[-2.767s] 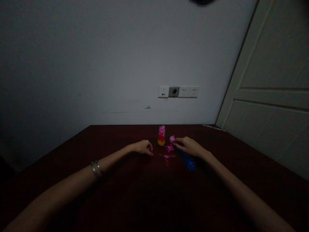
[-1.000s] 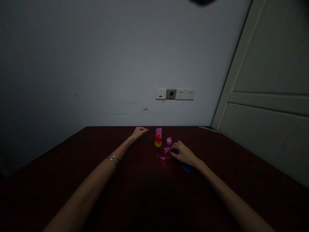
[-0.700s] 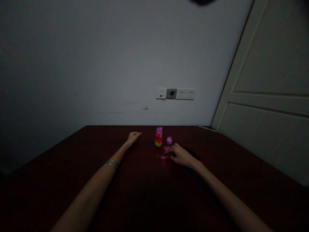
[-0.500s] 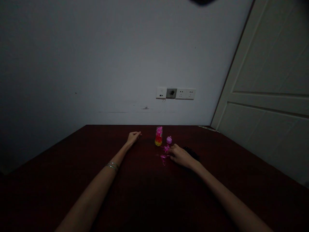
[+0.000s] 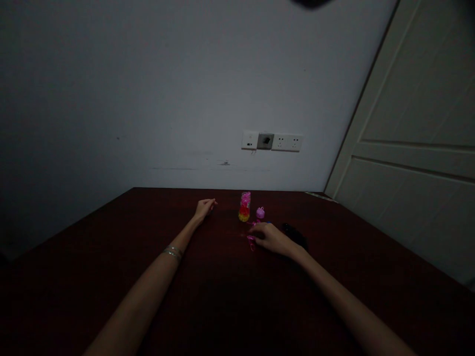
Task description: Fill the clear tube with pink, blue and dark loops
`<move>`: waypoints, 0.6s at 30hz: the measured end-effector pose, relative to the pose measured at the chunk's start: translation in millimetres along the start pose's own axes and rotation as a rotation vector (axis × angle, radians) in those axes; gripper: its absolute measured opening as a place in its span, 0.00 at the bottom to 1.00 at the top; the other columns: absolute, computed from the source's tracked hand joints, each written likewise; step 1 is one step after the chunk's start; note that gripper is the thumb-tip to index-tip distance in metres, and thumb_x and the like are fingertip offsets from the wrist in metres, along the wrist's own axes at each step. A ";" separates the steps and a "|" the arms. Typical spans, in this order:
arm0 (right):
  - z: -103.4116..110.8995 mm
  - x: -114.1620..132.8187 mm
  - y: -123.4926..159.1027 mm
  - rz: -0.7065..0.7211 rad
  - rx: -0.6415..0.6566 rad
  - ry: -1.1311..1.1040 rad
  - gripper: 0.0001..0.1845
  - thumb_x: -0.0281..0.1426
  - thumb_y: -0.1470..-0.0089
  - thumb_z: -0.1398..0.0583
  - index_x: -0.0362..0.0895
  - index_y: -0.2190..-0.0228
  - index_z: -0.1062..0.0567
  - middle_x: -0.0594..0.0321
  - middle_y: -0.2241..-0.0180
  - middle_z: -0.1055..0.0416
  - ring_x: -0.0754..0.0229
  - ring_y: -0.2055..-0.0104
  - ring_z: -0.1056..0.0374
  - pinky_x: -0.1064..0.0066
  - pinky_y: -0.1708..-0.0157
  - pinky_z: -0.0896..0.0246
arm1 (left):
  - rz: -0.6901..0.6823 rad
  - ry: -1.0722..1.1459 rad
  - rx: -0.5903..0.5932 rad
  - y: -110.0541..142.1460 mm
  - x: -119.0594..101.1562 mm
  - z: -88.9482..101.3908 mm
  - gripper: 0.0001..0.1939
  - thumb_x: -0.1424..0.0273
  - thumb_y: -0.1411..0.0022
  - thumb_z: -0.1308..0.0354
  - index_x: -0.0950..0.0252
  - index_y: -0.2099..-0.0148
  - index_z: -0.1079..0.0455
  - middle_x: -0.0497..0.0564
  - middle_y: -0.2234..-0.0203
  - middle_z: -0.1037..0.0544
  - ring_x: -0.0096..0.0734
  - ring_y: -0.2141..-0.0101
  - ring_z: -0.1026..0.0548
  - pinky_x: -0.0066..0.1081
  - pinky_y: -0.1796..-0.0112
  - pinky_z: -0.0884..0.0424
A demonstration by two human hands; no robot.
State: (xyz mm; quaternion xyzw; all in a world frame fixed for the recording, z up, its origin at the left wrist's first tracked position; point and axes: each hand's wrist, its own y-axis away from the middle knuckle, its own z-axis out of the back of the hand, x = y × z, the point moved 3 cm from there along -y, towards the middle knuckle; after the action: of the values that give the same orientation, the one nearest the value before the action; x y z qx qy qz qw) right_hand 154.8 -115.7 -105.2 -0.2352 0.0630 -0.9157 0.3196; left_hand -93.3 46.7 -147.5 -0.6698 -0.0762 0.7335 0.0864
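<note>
My two bare forearms reach forward from the near side over the dark reddish table [image 5: 222,301]. Silvery bangles [image 5: 172,252] circle my left wrist.

My right hand [image 5: 270,237] is low over the table, palm down, its fingers bent and pointing toward my left side. Just under and in front of those fingertips lies a thin pink strand [image 5: 253,245] with a loop trailing toward me; I cannot tell whether my fingers have hold of it or only touch it. To the right of this hand, just past my wrist, lies a dark object [image 5: 295,236], too dim to make out. More pink strands [image 5: 255,223] show just beyond my right fingers, partly hidden by them, and a bit of blue [image 5: 269,222] peeks out behind my knuckles.

My left hand [image 5: 205,207] is farther out, well apart from the right, with its fingers curled and the tips drawn together; I cannot tell if anything is pinched there.

Beyond my right hand sits a pink cap [image 5: 260,212] with a loop on top. Between my hands and a little farther, a small clear bottle [image 5: 244,207] stands upright, yellow at the bottom, red in the middle, pink above. Past both hands, sockets [image 5: 287,143] are set in the pale wall [image 5: 185,89].
</note>
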 end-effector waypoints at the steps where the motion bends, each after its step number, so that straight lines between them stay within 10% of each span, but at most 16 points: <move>1: 0.9 0.5 1.0 0.002 0.013 -0.025 0.15 0.28 0.52 0.44 0.43 0.60 0.27 0.56 0.59 0.29 0.57 0.57 0.35 0.67 0.56 0.43 | -0.001 0.004 0.005 -0.2 0.5 0.5 0.20 0.56 0.52 0.47 0.70 0.72 0.31 0.41 0.89 0.44 0.15 0.88 0.49 0.22 0.85 0.56; 18: -4.2 4.4 2.8 -0.008 0.118 -0.079 0.23 0.32 0.58 0.39 0.41 0.57 0.28 0.57 0.61 0.28 0.58 0.61 0.33 0.70 0.61 0.41 | 0.040 0.002 0.012 2.5 -2.1 2.2 0.17 0.58 0.52 0.49 0.70 0.72 0.31 0.42 0.88 0.43 0.16 0.88 0.49 0.23 0.84 0.57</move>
State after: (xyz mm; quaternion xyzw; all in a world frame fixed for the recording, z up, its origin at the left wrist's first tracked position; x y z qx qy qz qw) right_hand 151.4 -120.7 -107.8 -0.2522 -0.0046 -0.9091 0.3315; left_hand -95.4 43.8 -145.8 -0.6713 -0.0584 0.7350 0.0757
